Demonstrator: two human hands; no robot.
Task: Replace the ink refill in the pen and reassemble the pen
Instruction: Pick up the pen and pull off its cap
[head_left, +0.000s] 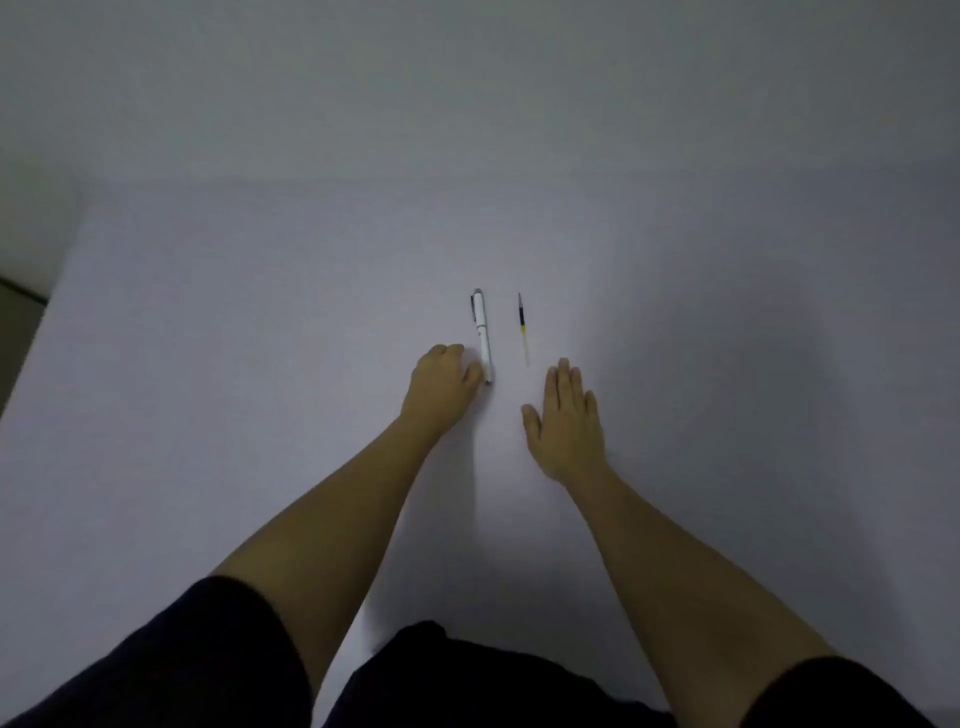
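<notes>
A white capped pen (481, 332) lies on the pale table (260, 364), its long axis pointing away from me, cap end far. A thin ink refill (522, 327) with a dark upper part, a yellow band and a clear lower tube lies parallel to it, just to the right. My left hand (441, 387) rests with fingers curled, its thumb touching the near end of the pen; whether it grips the pen I cannot tell. My right hand (566, 421) lies flat, palm down, fingers together, just short of the refill's near end and apart from it.
The table's left edge (47, 312) runs diagonally, with a dark strip of floor beyond it. A plain grey wall (467, 93) rises behind the table's far edge. My dark sleeves and clothing fill the bottom of the view.
</notes>
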